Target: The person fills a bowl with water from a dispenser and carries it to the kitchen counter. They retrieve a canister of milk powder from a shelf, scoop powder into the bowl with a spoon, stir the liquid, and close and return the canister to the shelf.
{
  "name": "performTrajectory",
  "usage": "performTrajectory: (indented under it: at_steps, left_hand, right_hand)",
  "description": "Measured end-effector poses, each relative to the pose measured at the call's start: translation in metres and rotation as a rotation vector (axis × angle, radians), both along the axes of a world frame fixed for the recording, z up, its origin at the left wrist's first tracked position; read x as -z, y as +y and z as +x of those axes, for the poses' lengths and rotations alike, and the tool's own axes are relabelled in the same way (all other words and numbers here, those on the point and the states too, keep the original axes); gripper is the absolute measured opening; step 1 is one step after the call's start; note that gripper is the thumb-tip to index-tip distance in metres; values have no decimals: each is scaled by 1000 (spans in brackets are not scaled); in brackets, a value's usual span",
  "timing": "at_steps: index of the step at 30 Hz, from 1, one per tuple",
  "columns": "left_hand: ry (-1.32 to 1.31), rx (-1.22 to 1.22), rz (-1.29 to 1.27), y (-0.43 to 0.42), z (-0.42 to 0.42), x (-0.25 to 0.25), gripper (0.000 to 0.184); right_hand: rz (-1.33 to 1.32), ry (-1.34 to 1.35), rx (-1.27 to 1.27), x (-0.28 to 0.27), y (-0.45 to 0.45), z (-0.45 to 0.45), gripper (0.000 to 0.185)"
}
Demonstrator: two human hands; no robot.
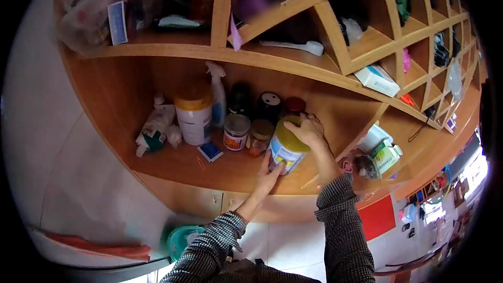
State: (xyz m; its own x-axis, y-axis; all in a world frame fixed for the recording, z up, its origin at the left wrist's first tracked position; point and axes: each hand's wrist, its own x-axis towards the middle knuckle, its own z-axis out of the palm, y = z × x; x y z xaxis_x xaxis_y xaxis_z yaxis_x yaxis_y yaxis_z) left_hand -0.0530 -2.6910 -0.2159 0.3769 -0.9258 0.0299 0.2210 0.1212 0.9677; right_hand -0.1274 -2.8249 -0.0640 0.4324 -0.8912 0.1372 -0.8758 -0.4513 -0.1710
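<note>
A large can (285, 152) with a yellow-green lid stands on the wooden shelf, tilted in the view. My left hand (269, 174) is wrapped round its lower side, fingers and thumb on the label. On top, my right hand (309, 130) grips the lid's rim, its far fingertips partly hidden behind the can. Just left of the can are a small jar (260, 137) with a brownish lid and a clear-lidded jar (236, 131). Behind stand a red-lidded jar (294, 106) and a dark container (269, 106).
Further left are a white tub (194, 120) with an orange lid, a spray bottle (217, 94), a white-green bag (155, 128) and a blue packet (210, 151). A divider (361, 133) and green-white box (386, 155) lie right. Lattice compartments hang above; a teal basin (183, 238) stands below.
</note>
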Motion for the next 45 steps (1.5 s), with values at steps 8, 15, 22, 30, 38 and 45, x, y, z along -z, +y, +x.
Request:
performTrajectory:
  at_steps: [8, 15, 22, 30, 38, 45]
  left_hand:
    - [-184, -153, -147, 24, 8, 9, 62]
    - [-348, -338, -198, 129, -1, -16, 72]
    - [-430, -586, 1, 296, 10, 4, 73]
    - [-87, -674, 218, 510, -46, 45, 56]
    - [-133, -872, 314, 702, -3, 68, 37]
    - [481, -1104, 33, 857, 14, 72, 33]
  right_hand:
    - [573, -1003, -165, 45, 54, -48, 48]
    - [685, -1219, -400, 23, 164, -55, 53]
    - [1007, -1063, -690, 94, 258, -48, 70]
    - [1260, -563, -1278, 136, 411, 9, 32]
    - [529, -455, -2062, 91, 657, 125, 9]
    - [687, -842, -2136, 69, 837, 180, 16]
